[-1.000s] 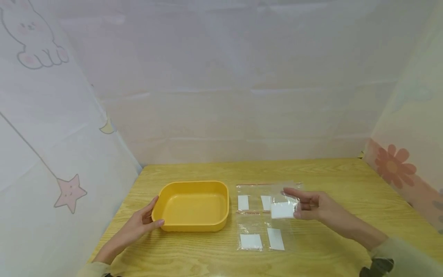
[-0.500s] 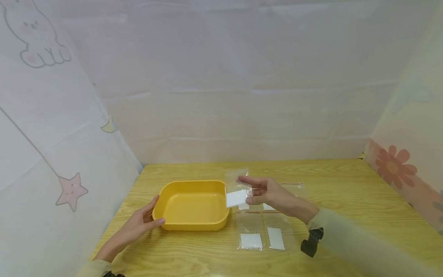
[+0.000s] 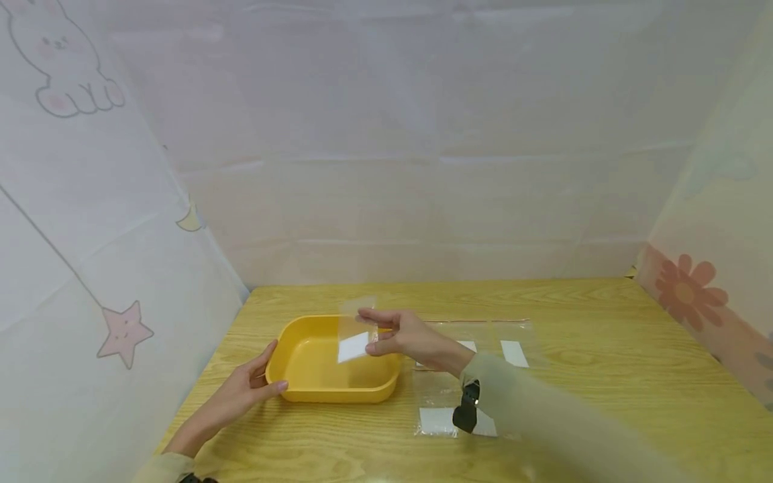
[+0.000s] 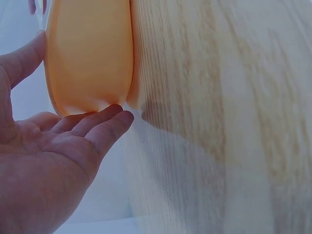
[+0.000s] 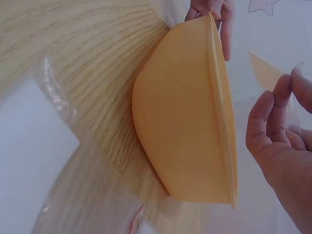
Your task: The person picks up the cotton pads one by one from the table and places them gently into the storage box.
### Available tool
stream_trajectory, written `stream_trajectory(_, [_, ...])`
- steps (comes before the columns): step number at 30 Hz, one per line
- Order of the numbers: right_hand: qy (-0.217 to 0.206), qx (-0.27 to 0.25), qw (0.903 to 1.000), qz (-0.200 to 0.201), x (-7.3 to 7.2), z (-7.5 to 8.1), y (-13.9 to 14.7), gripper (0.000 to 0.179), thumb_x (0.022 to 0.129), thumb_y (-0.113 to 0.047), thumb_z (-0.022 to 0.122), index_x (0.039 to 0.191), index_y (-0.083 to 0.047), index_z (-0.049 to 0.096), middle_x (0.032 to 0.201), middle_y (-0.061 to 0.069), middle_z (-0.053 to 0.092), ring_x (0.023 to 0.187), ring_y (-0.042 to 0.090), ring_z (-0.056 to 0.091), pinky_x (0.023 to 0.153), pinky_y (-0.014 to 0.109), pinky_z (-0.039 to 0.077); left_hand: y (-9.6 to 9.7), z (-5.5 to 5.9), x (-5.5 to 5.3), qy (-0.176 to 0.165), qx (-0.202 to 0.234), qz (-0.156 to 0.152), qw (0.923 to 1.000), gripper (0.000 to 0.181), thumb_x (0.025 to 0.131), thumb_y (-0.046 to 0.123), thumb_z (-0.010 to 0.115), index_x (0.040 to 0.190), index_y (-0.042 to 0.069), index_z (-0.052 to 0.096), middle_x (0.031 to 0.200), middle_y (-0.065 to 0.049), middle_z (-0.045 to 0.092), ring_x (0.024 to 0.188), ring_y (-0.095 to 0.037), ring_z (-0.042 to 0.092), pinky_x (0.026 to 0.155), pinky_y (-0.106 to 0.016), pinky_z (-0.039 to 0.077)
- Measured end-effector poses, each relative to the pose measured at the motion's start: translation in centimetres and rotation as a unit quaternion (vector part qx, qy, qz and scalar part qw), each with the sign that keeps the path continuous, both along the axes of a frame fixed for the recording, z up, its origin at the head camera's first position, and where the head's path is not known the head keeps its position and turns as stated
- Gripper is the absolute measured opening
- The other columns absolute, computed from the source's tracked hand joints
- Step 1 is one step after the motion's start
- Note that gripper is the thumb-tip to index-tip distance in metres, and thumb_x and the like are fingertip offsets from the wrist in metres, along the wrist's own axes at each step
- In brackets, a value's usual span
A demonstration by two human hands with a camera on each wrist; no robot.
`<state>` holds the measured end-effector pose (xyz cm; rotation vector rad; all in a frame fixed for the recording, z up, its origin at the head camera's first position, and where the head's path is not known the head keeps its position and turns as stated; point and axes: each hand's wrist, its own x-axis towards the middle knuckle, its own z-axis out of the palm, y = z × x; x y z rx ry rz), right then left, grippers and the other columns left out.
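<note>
clear bag (image 3: 355, 333) | edge pinched in right fingers (image 3: 377, 314) | over yellow tray (image 3: 338, 396)

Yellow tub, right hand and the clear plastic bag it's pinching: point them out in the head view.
Yellow tub (image 3: 335, 396): head view, front wall.
Right hand (image 3: 408, 336): head view, middle of hand.
Clear plastic bag (image 3: 355, 345): head view, white patch.

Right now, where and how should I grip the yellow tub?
I'd take the yellow tub by its rim at both short ends, coming from left and right: the walls slope outward up to that edge, so fingers should hook under it. The left hand touches the left end; the right hand holds a clear bag.
</note>
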<state>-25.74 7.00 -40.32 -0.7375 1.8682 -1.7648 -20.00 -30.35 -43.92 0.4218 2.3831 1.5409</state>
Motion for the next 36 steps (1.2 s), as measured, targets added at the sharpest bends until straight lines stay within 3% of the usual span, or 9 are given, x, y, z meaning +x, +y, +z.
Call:
stream_trajectory(8, [0.011,0.015,0.9998,-0.011,-0.7,-0.7,-3.3,0.073,0.095,-0.007,0.078,0.161,-0.008,0.046,0.16,0.007,0.049,0.14,0.031,0.052,0.114,0.04,0.045,0.0,0.0,-0.2,0.004,-0.004,-0.007,1.0,0.094,0.104,0.021,0.071,0.168,-0.001,0.004,0.165,-0.036,0.02,0.14,-0.05,0.047,0.1,-0.033,0.055])
stream_trajectory(10, [0.009,0.023,0.9996,-0.013,-0.9,-0.8,-3.8,0.073,0.095,-0.009,0.079,0.16,-0.009,0.047,0.16,0.006,0.049,0.14,0.032,0.051,0.113,0.04,0.046,-0.1,0.0,-0.2,0.004,-0.005,-0.006,1.0,0.095,0.104,0.022,0.071,0.168,0.0,0.004,0.165,-0.034,0.02,0.141,-0.049,0.046,0.1,-0.032,0.055])
stream_trajectory(15, [0.001,0.028,0.9995,-0.013,-1.3,-1.6,-5.1,0.072,0.095,-0.006,0.078,0.16,-0.006,0.047,0.16,0.009,0.05,0.154,0.033,0.032,0.107,0.038,0.051,-0.2,-0.1,-0.3,0.009,-0.009,-0.004,0.9999,0.095,0.104,0.022,0.071,0.168,0.0,0.005,0.167,-0.033,0.018,0.141,-0.049,0.046,0.1,-0.031,0.055])
stream_trajectory(16, [-0.006,0.025,0.9996,-0.013,-1.4,-1.8,-5.4,0.072,0.095,-0.004,0.077,0.16,-0.005,0.046,0.16,0.01,0.049,0.153,0.034,0.035,0.105,0.038,0.053,-0.2,-0.1,-0.3,0.008,-0.011,-0.004,0.9999,0.095,0.104,0.022,0.071,0.168,0.0,0.005,0.166,-0.033,0.018,0.14,-0.049,0.047,0.099,-0.031,0.055])
stream_trajectory(19, [-0.036,0.009,0.999,-0.023,-1.2,-2.3,-6.1,0.072,0.092,0.003,0.077,0.157,0.002,0.046,0.159,0.016,0.049,0.139,0.033,0.054,0.095,0.037,0.059,-0.2,-0.2,-0.3,-0.001,-0.009,0.001,1.0,0.096,0.104,0.024,0.072,0.168,0.002,0.005,0.167,-0.032,0.02,0.14,-0.048,0.048,0.099,-0.032,0.055])
stream_trajectory(23, [-0.074,0.005,0.9966,-0.035,-1.1,-2.8,-6.8,0.072,0.091,0.009,0.076,0.156,0.004,0.046,0.158,0.02,0.049,0.105,0.026,0.074,0.088,0.037,0.062,-0.2,-0.2,-0.3,-0.001,-0.004,-0.005,1.0,0.095,0.104,0.022,0.071,0.168,0.0,0.004,0.165,-0.035,0.021,0.139,-0.049,0.048,0.099,-0.033,0.056])
stream_trajectory(27, [-0.082,0.018,0.9955,-0.044,-1.0,-3.0,-7.1,0.071,0.091,0.011,0.076,0.156,0.003,0.048,0.157,0.02,0.05,0.09,0.02,0.074,0.086,0.038,0.062,-0.3,-0.1,-0.3,0.011,-0.001,-0.019,0.9998,0.093,0.105,0.018,0.069,0.167,-0.003,0.003,0.164,-0.037,0.019,0.139,-0.05,0.048,0.099,-0.032,0.055])
stream_trajectory(36, [-0.099,0.058,0.9922,-0.048,-1.3,-3.1,-7.5,0.073,0.088,0.014,0.077,0.155,0.003,0.05,0.157,0.019,0.051,0.083,0.021,0.072,0.08,0.036,0.063,-0.2,-0.1,-0.3,0.005,-0.004,-0.016,0.9999,0.091,0.106,0.017,0.068,0.167,-0.003,0.003,0.166,-0.035,0.017,0.14,-0.05,0.047,0.098,-0.031,0.056])
